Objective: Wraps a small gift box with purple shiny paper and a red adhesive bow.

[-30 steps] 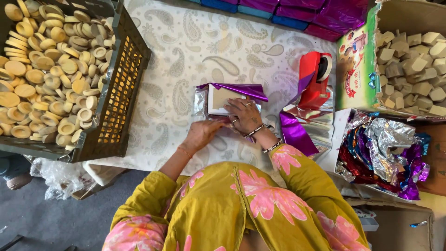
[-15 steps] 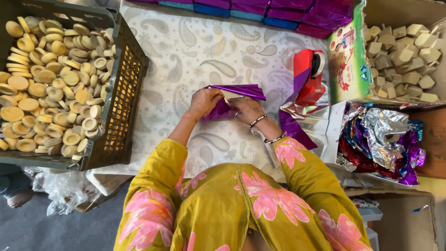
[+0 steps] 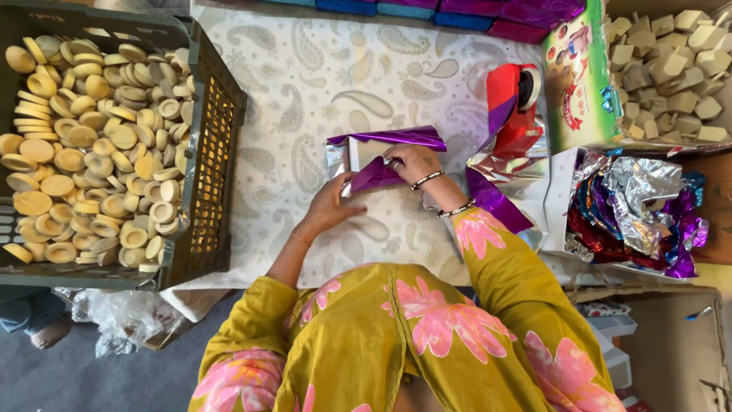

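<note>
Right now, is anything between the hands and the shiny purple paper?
No. Both hands are already on it: the left hand presses the purple foil wrap at its near edge, and the right hand rests on top. Nothing visible lies between them.

One crate (image 3: 217,152) — one tape dispenser (image 3: 512,107)

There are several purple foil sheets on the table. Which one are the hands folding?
The purple foil sheet at the middle of the white paisley cloth, half wrapped around a box. The left hand and right hand both press on it; the other purple sheets lie untouched beside the red tape dispenser.
</note>
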